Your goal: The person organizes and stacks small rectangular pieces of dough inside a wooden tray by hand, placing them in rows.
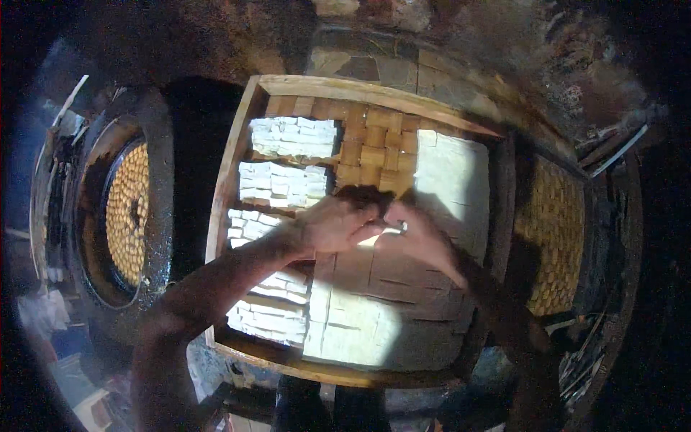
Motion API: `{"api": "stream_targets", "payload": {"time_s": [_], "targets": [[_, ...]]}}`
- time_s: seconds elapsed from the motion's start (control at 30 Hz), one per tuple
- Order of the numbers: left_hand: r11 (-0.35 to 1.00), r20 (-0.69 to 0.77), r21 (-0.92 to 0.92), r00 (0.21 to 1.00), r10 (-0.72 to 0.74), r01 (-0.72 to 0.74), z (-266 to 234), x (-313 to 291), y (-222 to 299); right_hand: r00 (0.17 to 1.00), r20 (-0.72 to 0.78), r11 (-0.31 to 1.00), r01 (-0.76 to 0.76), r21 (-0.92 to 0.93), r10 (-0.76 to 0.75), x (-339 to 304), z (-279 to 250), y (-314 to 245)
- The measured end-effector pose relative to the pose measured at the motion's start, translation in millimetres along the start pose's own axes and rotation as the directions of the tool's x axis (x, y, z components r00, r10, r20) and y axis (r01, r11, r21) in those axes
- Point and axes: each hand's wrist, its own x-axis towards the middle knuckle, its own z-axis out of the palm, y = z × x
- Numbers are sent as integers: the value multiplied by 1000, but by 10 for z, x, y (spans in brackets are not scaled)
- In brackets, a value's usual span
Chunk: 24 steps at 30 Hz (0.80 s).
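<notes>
A wooden-framed tray (284, 85) with a woven base holds a pale, flat slab (353, 335), scored into pieces, along its right and front parts. Stacked rows of narrow white strips (284, 183) fill its left side. Over the middle of the tray, my left hand (338, 222) is closed, fingers curled. My right hand (421, 234) meets it fingertip to fingertip, also closed. Between them shows a small bright white patch; whether it is a held piece or the sunlit slab beneath, I cannot tell. Both hands hide part of the slab and the nearest row of strips.
At left stands a dark round pan (158, 216) with rings of small yellow-brown pieces (128, 216). To the right lies a woven panel (554, 234) in shade. A stained wall (497, 43) rises behind the tray. Strong shadows cross the slab.
</notes>
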Motion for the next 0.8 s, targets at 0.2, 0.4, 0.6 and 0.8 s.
{"api": "stream_targets", "payload": {"time_s": [0.2, 0.4, 0.6, 0.8], "targets": [[888, -623, 409, 646, 441, -212, 457, 143, -110, 910, -217, 849, 213, -483, -352, -39, 58, -38], [948, -557, 180, 767, 318, -262, 496, 103, -186, 964, -187, 952, 135, -273, -190, -62, 80, -10], [950, -585, 100, 754, 297, -297, 402, 146, -200, 968, -199, 984, 127, -123, -150, 86, -28, 187], [1000, -439, 11, 898, 9, -5, 308, 36, -129, 990, 138, 995, -5, -97, 18, 509, -63, 179]]}}
